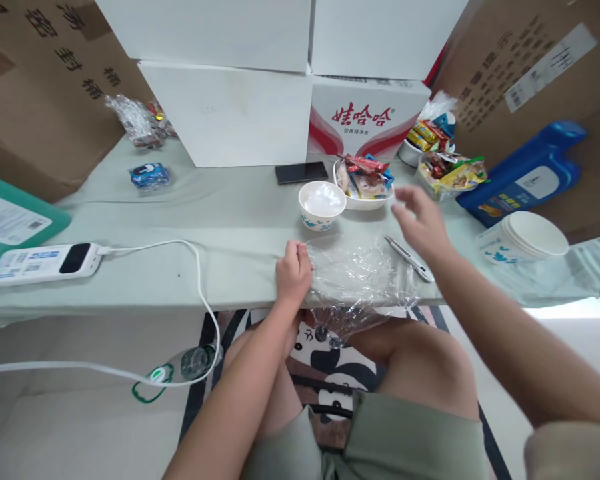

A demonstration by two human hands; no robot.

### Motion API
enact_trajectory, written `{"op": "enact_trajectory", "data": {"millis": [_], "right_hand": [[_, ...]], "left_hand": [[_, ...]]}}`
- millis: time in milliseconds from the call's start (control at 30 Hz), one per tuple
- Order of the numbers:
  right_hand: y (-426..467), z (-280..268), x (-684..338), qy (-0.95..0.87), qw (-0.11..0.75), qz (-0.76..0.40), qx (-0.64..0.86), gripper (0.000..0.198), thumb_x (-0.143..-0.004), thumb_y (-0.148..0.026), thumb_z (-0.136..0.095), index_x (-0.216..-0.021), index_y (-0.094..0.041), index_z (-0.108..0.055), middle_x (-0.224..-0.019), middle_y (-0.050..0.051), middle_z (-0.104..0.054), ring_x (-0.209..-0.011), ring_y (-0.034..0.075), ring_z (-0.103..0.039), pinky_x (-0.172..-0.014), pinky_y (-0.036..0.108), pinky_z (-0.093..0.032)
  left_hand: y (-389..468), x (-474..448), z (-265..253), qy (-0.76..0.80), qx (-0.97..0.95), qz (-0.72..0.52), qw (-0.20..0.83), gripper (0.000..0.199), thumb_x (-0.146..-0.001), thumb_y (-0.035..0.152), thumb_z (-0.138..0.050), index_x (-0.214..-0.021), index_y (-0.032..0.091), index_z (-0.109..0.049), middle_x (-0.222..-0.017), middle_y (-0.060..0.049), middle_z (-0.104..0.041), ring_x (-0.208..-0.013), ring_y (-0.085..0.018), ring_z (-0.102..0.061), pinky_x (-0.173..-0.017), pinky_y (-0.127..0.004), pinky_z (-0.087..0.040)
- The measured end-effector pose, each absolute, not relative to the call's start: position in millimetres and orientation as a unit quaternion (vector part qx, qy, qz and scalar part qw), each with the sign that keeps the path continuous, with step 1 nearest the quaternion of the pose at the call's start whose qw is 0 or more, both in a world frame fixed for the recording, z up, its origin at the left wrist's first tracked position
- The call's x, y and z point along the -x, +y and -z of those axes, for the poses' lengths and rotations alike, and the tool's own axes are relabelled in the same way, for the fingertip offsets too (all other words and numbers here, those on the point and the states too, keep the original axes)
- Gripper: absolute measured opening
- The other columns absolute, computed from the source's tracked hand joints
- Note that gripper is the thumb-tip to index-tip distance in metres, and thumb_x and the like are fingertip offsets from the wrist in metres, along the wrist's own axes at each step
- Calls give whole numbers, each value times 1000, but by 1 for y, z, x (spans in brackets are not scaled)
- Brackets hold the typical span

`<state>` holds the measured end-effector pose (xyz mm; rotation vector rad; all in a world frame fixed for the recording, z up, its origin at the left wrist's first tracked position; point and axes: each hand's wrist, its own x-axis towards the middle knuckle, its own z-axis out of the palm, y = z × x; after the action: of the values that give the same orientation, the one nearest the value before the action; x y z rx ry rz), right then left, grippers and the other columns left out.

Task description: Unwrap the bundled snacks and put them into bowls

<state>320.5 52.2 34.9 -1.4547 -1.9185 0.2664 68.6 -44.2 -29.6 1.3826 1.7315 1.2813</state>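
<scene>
My left hand is closed on the left edge of a clear plastic bag, which spreads over the table and hangs past its front edge. Raised above the table to the right, my right hand holds nothing, its fingers apart and slightly blurred. Below it lies a utility knife with a pale handle, beside the bag. A paper cup with something clear and crinkled inside stands just behind the bag. Close to my right fingertips is a white bowl of wrapped snacks.
A black phone lies before white boxes. Stacked paper cups and a blue bottle stand right, near more snack containers. A white power bank with a cable lies left, near a blue packet.
</scene>
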Motion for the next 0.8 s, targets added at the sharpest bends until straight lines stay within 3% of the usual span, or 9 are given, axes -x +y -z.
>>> {"op": "enact_trajectory", "data": {"millis": [100, 200, 333, 433, 500, 600, 700, 800], "right_hand": [[-14, 2, -324, -793, 273, -113, 533, 50, -89, -41, -58, -133, -19, -61, -138, 19, -62, -129, 34, -59, -110, 53, -47], [-52, 34, -321, -806, 202, -94, 548, 48, -93, -38, -52, -135, -17, -63, -150, 19, -54, -140, 36, -51, -115, 55, -43], [-62, 46, -316, -796, 154, -71, 581, 46, -99, -43, -47, -136, -23, -64, -155, 13, -53, -147, 36, -44, -118, 58, -38], [-59, 43, -311, -788, 135, -82, 595, 46, -98, -44, -50, -139, -28, -63, -156, 8, -52, -150, 36, -41, -119, 60, -35], [-58, 40, -310, -782, 146, -97, 598, 46, -96, -44, -52, -138, -28, -63, -157, 9, -51, -149, 37, -41, -119, 62, -35], [-61, 36, -322, -765, 241, -112, 586, 43, -95, -38, -53, -134, -24, -64, -155, 13, -52, -147, 37, -45, -116, 61, -40], [-73, 31, -356, -760, 351, -93, 539, 42, -92, -18, -45, -130, -23, -62, -150, 12, -57, -143, 29, -50, -115, 55, -44], [-87, 31, -392, -813, 315, -35, 489, 51, -86, -7, -47, -130, -27, -63, -149, 9, -58, -143, 30, -50, -115, 56, -43]], "left_hand": [[-45, -69, 28, 645, -518, -478, 295, 23, -101, 40, -40, -89, 25, -51, -55, 5, -59, -57, -16, -63, -64, -26, -43], [-42, -63, 25, 644, -507, -485, 303, 24, -99, 42, -40, -87, 25, -52, -56, 5, -59, -57, -15, -62, -63, -25, -43], [-23, -42, 15, 654, -535, -450, 288, 24, -93, 42, -50, -79, 23, -56, -58, 3, -60, -58, -15, -60, -61, -25, -43], [-16, -30, 0, 705, -499, -459, 209, 15, -88, 35, -57, -88, 22, -62, -72, 0, -66, -62, -14, -59, -62, -25, -45], [-32, -27, -8, 693, -510, -488, 149, 16, -87, 34, -59, -95, 21, -63, -88, -4, -70, -71, -15, -63, -66, -26, -49], [-87, -23, -9, 555, -697, -439, 115, 9, -87, 27, -60, -94, 22, -63, -88, -3, -70, -84, -18, -68, -78, -31, -56], [-149, -10, 6, 480, -788, -380, 59, 29, -87, 15, -60, -115, 24, -60, -114, -7, -71, -118, -24, -65, -103, -44, -54], [-177, 2, 24, 542, -807, -236, -5, 48, -87, 5, -54, -129, 25, -61, -140, -14, -61, -143, -34, -48, -110, -55, -49]]}}
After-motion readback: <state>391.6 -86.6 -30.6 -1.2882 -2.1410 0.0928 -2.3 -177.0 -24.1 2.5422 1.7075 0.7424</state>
